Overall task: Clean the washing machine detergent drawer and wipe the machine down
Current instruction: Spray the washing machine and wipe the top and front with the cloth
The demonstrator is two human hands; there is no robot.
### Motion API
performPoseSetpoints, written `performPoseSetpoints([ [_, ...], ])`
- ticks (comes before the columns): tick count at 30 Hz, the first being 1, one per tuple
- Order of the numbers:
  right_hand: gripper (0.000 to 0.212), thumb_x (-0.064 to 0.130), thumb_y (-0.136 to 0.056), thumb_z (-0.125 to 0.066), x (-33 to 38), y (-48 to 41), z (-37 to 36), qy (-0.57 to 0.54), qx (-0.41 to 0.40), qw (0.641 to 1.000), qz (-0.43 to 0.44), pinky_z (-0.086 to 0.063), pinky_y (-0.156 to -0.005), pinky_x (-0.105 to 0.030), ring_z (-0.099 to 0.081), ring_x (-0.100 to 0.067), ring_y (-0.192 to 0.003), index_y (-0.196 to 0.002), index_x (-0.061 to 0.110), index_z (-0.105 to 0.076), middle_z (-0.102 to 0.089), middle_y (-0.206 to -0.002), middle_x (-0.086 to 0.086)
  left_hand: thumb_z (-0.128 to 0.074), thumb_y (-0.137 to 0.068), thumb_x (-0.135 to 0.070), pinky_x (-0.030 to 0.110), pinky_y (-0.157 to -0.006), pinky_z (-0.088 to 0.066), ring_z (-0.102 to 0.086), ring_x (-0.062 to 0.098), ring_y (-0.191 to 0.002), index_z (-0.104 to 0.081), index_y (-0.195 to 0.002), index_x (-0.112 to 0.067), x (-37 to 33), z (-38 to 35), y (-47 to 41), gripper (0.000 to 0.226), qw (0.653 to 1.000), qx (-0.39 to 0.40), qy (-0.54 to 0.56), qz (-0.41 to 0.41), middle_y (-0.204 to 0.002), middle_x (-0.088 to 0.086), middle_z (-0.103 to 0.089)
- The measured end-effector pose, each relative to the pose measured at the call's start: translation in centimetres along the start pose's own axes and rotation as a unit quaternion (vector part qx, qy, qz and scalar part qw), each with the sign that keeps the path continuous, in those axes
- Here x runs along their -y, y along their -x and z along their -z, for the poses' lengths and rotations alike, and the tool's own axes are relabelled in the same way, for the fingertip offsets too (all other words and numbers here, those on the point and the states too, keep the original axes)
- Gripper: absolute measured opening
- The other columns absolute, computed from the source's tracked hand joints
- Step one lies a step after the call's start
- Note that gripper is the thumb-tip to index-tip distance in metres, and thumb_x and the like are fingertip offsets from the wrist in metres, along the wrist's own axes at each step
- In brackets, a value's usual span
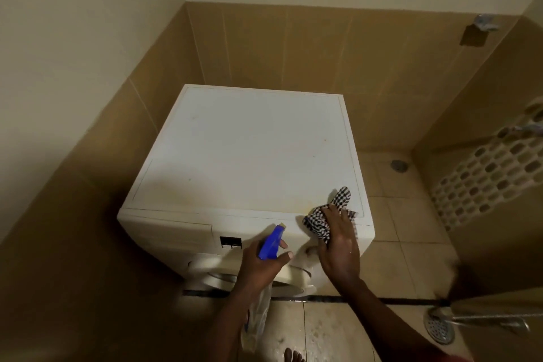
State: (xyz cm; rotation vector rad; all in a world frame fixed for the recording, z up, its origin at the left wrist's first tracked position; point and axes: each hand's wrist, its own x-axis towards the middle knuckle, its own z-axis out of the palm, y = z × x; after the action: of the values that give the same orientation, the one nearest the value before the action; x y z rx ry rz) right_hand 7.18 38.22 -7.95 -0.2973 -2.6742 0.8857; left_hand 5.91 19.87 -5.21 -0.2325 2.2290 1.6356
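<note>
A white front-loading washing machine (244, 156) stands in a tiled corner, its flat top faintly stained. The detergent drawer (167, 223) at the front left is closed. My left hand (261, 266) grips a spray bottle (271, 242) with a blue trigger head, its nozzle aimed at the front panel near the small display (230, 242). The bottle's clear body hangs below my wrist. My right hand (338, 244) presses a black-and-white checked cloth (326, 217) against the machine's front right top edge.
Brown tiled walls close in on the left and behind the machine. To the right lies a tiled floor with a round drain (398, 165), a patterned mat (493, 173) and a metal drain cover (440, 328). My bare toes (293, 355) show at the bottom.
</note>
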Motion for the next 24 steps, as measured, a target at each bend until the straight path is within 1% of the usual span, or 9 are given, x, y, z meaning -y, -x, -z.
performPoseSetpoints([
  [4,0.064,0.011,-0.074,-0.047,4.0,-0.8,-3.2,-0.028,0.047,0.997,0.050,-0.011,-0.122,-0.035,-0.033,-0.026,-0.142,-0.138,0.011,-0.051,-0.047,-0.146,-0.007,-0.084,-0.072,-0.018,0.016,-0.059,-0.049,-0.059,0.013,-0.063,-0.066,-0.075,-0.018,0.7,2.3,-0.2,0.018,0.999,-0.038,0.006,0.011,-0.071,-0.001,-0.066],
  [5,0.065,0.011,-0.073,-0.048,4.7,-1.1,-3.7,-0.034,0.059,0.996,0.064,-0.010,-0.122,-0.033,-0.032,-0.026,-0.142,-0.138,0.011,-0.051,-0.047,-0.147,-0.007,-0.083,-0.073,-0.016,0.011,-0.056,-0.047,-0.058,0.011,-0.062,-0.065,-0.076,-0.015,0.9,2.9,-0.3,0.018,0.999,-0.047,0.009,0.011,-0.070,-0.002,-0.064],
  [7,0.069,0.009,-0.072,-0.051,5.4,-1.4,-4.5,-0.032,0.077,0.992,0.091,-0.017,-0.121,-0.038,-0.029,-0.025,-0.144,-0.140,0.013,-0.049,-0.044,-0.149,-0.006,-0.083,-0.074,-0.015,0.007,-0.053,-0.044,-0.057,0.010,-0.062,-0.065,-0.077,-0.013,1.6,4.4,-0.3,0.019,0.997,-0.073,0.004,0.016,-0.070,-0.002,-0.062],
  [11,0.075,-0.004,-0.070,-0.061,3.7,-0.3,-3.6,-0.019,0.050,0.993,0.103,-0.023,-0.120,-0.045,-0.028,-0.020,-0.145,-0.142,0.015,-0.048,-0.042,-0.150,-0.002,-0.083,-0.074,-0.020,0.019,-0.061,-0.046,-0.060,0.016,-0.067,-0.067,-0.079,-0.013,3.1,7.2,-0.5,0.018,0.993,-0.112,-0.004,0.036,-0.072,-0.001,-0.064],
  [13,0.080,-0.014,-0.067,-0.061,2.8,0.7,-3.2,-0.021,0.017,0.997,0.071,-0.024,-0.119,-0.049,-0.026,-0.018,-0.145,-0.141,0.013,-0.048,-0.043,-0.149,-0.002,-0.082,-0.076,-0.024,0.022,-0.063,-0.045,-0.061,0.017,-0.069,-0.067,-0.083,-0.013,3.6,8.4,-0.4,0.020,0.991,-0.129,-0.002,0.044,-0.074,0.000,-0.064],
  [15,0.080,-0.018,-0.066,-0.060,3.0,1.2,-3.5,-0.028,-0.006,0.999,0.027,-0.019,-0.121,-0.046,-0.027,-0.022,-0.145,-0.140,0.011,-0.050,-0.044,-0.149,-0.005,-0.082,-0.076,-0.025,0.023,-0.067,-0.047,-0.064,0.019,-0.077,-0.068,-0.088,-0.011,4.2,9.3,-0.4,0.023,0.988,-0.147,0.012,0.053,-0.081,0.002,-0.068],
  [18,0.070,-0.011,-0.069,-0.058,5.4,0.5,-4.9,-0.046,-0.003,0.999,0.001,-0.020,-0.120,-0.045,-0.035,-0.031,-0.141,-0.136,0.010,-0.053,-0.048,-0.146,-0.009,-0.081,-0.077,-0.021,0.021,-0.066,-0.047,-0.065,0.021,-0.083,-0.068,-0.093,-0.007,4.6,9.9,-0.1,0.025,0.984,-0.165,0.032,0.066,-0.089,0.007,-0.069],
  [21,0.063,0.006,-0.072,-0.051,9.4,-0.3,-7.1,-0.071,0.058,0.993,0.072,-0.023,-0.118,-0.051,-0.036,-0.028,-0.140,-0.135,0.012,-0.053,-0.050,-0.144,-0.008,-0.083,-0.075,-0.018,0.022,-0.067,-0.047,-0.067,0.026,-0.087,-0.069,-0.091,-0.007,5.0,10.3,-0.2,0.024,0.979,-0.181,0.049,0.074,-0.092,0.009,-0.071],
  [24,0.063,0.008,-0.074,-0.052,11.6,-0.7,-8.9,-0.072,0.103,0.985,0.121,-0.022,-0.119,-0.050,-0.032,-0.024,-0.143,-0.137,0.014,-0.053,-0.047,-0.147,-0.005,-0.082,-0.075,-0.022,0.021,-0.066,-0.046,-0.066,0.020,-0.087,-0.069,-0.095,-0.009,4.6,10.5,-0.4,0.027,0.982,-0.168,0.046,0.075,-0.094,0.007,-0.070],
])
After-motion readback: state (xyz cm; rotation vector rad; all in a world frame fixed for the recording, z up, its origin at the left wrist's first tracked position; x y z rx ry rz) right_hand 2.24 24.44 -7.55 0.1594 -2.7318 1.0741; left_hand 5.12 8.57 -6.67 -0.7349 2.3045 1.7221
